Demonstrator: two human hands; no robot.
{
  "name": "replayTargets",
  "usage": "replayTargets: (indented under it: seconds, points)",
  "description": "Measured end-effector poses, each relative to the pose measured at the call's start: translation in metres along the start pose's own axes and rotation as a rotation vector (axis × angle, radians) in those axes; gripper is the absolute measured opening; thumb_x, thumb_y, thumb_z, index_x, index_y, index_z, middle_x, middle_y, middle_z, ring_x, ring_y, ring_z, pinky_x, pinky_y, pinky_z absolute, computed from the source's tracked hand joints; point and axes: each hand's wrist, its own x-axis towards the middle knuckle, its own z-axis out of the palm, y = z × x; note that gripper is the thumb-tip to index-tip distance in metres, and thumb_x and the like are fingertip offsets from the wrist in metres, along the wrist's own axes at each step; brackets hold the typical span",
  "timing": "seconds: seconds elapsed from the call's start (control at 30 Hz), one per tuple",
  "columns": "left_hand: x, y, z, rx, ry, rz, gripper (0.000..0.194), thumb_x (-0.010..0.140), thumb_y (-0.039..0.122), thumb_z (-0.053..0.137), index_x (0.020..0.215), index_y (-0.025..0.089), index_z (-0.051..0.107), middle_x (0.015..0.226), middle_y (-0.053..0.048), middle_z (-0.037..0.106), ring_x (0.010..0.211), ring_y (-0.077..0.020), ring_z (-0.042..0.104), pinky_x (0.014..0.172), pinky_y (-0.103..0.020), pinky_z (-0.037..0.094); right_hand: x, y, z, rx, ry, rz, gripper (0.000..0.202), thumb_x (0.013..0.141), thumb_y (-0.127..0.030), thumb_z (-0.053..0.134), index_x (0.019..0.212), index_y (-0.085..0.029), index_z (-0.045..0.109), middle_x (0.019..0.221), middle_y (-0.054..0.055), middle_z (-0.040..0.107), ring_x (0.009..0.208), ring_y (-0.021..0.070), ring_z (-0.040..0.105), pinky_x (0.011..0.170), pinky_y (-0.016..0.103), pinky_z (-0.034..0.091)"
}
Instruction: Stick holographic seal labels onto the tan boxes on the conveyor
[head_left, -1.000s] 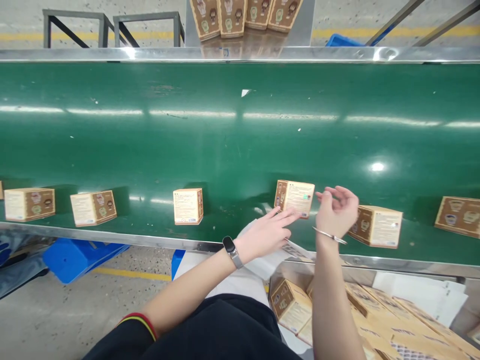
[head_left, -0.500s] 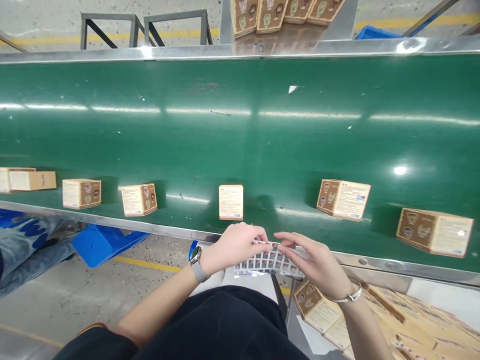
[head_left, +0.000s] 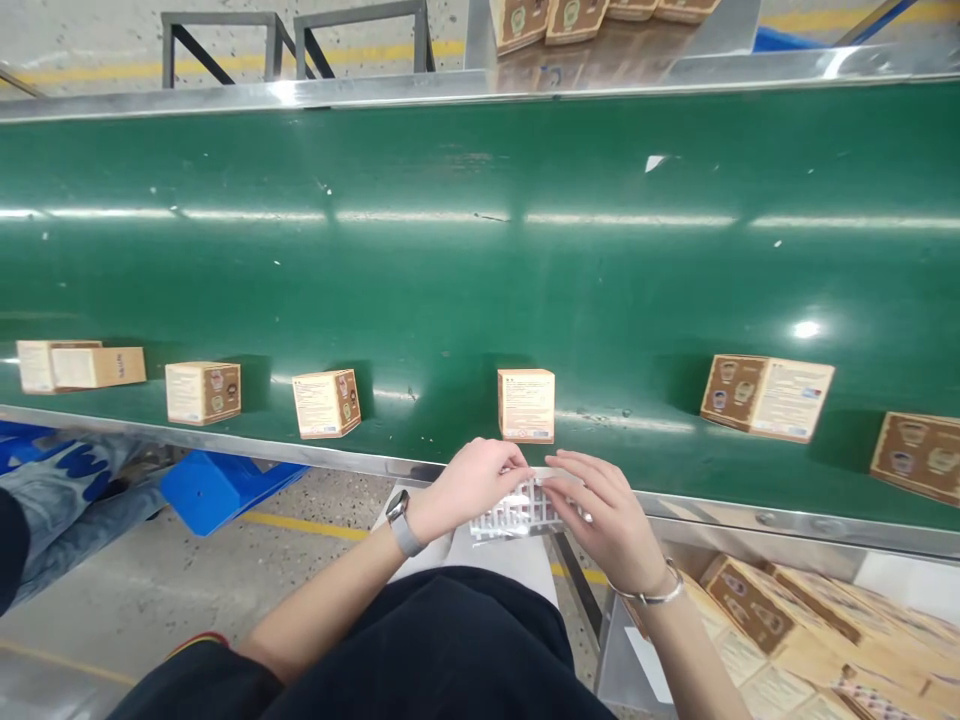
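Note:
A clear plastic packet with a white grid pattern (head_left: pixel 517 512) is between my hands, over my lap at the conveyor's near edge. My left hand (head_left: pixel 480 485) pinches its upper edge with closed fingers. On the packet's right part lies my right hand (head_left: pixel 600 510), its thumb and fingers closed on it. Just beyond my hands a cream box (head_left: pixel 526 405) rests on the green belt (head_left: pixel 420 290). What is inside the packet is too small to make out.
More brown and cream boxes stand on the belt, left (head_left: pixel 326 403) and right (head_left: pixel 766 397). A bin of boxes (head_left: pixel 750 605) is at the lower right. Blue plastic bins (head_left: pixel 217 490) and a person's leg (head_left: pixel 67 500) are at the lower left. Metal frames (head_left: pixel 217 20) stand beyond the belt.
The boxes on the belt have moved to the right. My right hand has shifted slightly left, and the packet looks more bunched between my hands.

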Motion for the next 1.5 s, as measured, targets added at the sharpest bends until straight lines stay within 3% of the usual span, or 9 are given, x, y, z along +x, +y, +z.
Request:
replayTargets:
  seconds: [0.17, 0.3, 0.5, 0.93, 1.17, 1.27, 1.37, 1.43, 1.5]
  points:
    - [-0.012, -0.044, -0.022, 0.347, 0.003, 0.159, 0.02, 0.096, 0.026, 0.052, 0.085, 0.019, 0.068, 0.087, 0.0, 0.072, 0.077, -0.0145, 0.064, 0.062, -0.023, 0.038, 0.014, 0.001, 0.049, 0.466, 0.321, 0.638, 0.013, 0.084, -0.034, 0.068, 0.079, -0.021, 0.067, 0.105, 0.01, 0.074, 0.1, 0.0257, 0.069, 0.087, 0.045, 0.056]
    - [-0.015, -0.068, -0.028, 0.532, 0.038, 0.467, 0.027, 0.098, 0.026, 0.049, 0.08, 0.017, 0.067, 0.138, -0.003, 0.058, 0.084, -0.0132, 0.061, 0.061, -0.025, 0.04, 0.039, 0.003, 0.089, 0.637, 0.629, 0.902, 0.027, 0.075, -0.044, 0.073, 0.077, -0.018, 0.067, 0.109, 0.013, 0.072, 0.106, 0.0274, 0.066, 0.095, 0.048, 0.05]
    - [-0.01, -0.094, -0.032, 0.645, 0.025, 0.479, 0.029, 0.095, 0.018, 0.051, 0.069, 0.015, 0.063, 0.155, 0.001, 0.04, 0.07, -0.0118, 0.053, 0.053, -0.029, 0.036, 0.067, -0.005, 0.131, 0.542, 0.731, 0.88, 0.03, 0.076, -0.047, 0.069, 0.076, -0.018, 0.064, 0.108, 0.013, 0.07, 0.101, 0.0259, 0.066, 0.089, 0.044, 0.053]
    - [-0.014, -0.115, -0.062, 0.674, -0.024, 0.493, 0.023, 0.093, 0.022, 0.055, 0.073, 0.016, 0.065, 0.15, 0.003, 0.048, 0.07, -0.0124, 0.055, 0.052, -0.03, 0.03, 0.085, -0.025, 0.164, 0.069, 0.742, 0.743, 0.022, 0.083, -0.042, 0.064, 0.079, -0.021, 0.061, 0.098, 0.011, 0.067, 0.095, 0.0244, 0.064, 0.087, 0.042, 0.052]
    - [-0.026, -0.129, -0.077, 0.61, -0.047, 0.511, 0.023, 0.096, 0.026, 0.054, 0.078, 0.017, 0.065, 0.151, 0.003, 0.046, 0.078, -0.0132, 0.063, 0.053, -0.029, 0.032, 0.1, -0.029, 0.17, 0.133, 0.92, 0.767, 0.038, 0.082, -0.043, 0.064, 0.109, -0.021, 0.049, 0.093, 0.007, 0.066, 0.077, 0.0201, 0.067, 0.076, 0.039, 0.057]
    - [-0.043, -0.141, -0.094, 0.468, -0.042, 0.467, 0.024, 0.099, 0.031, 0.049, 0.088, 0.02, 0.066, 0.122, -0.001, 0.069, 0.079, -0.0135, 0.066, 0.057, -0.025, 0.034, 0.1, -0.055, 0.161, -0.049, 0.782, 0.659, 0.027, 0.089, -0.043, 0.057, 0.1, -0.019, 0.058, 0.096, 0.01, 0.067, 0.087, 0.0227, 0.067, 0.083, 0.042, 0.055]
    - [-0.069, -0.159, -0.121, 0.284, -0.048, 0.344, 0.022, 0.099, 0.033, 0.05, 0.093, 0.021, 0.068, 0.082, 0.001, 0.074, 0.072, -0.0138, 0.065, 0.059, -0.023, 0.034, 0.1, -0.104, 0.162, -0.017, 0.3, 0.457, 0.025, 0.092, -0.044, 0.055, 0.094, -0.021, 0.065, 0.093, 0.008, 0.071, 0.086, 0.0219, 0.068, 0.082, 0.04, 0.056]
    - [-0.088, -0.174, -0.142, 0.138, -0.062, 0.263, 0.018, 0.096, 0.031, 0.054, 0.09, 0.02, 0.068, 0.073, 0.002, 0.07, 0.066, -0.0129, 0.062, 0.058, -0.022, 0.034, 0.103, -0.139, 0.172, 0.121, -0.053, 0.341, 0.024, 0.093, -0.044, 0.057, 0.098, -0.022, 0.067, 0.092, 0.007, 0.072, 0.081, 0.0203, 0.069, 0.076, 0.035, 0.058]
    - [-0.108, -0.193, -0.164, -0.024, -0.092, 0.205, 0.015, 0.091, 0.029, 0.059, 0.087, 0.018, 0.068, 0.069, 0.002, 0.068, 0.061, -0.0115, 0.059, 0.057, -0.02, 0.036, 0.11, -0.17, 0.188, 0.198, -0.248, 0.294, 0.023, 0.094, -0.042, 0.058, 0.103, -0.023, 0.067, 0.089, 0.005, 0.072, 0.076, 0.0187, 0.069, 0.071, 0.032, 0.059]
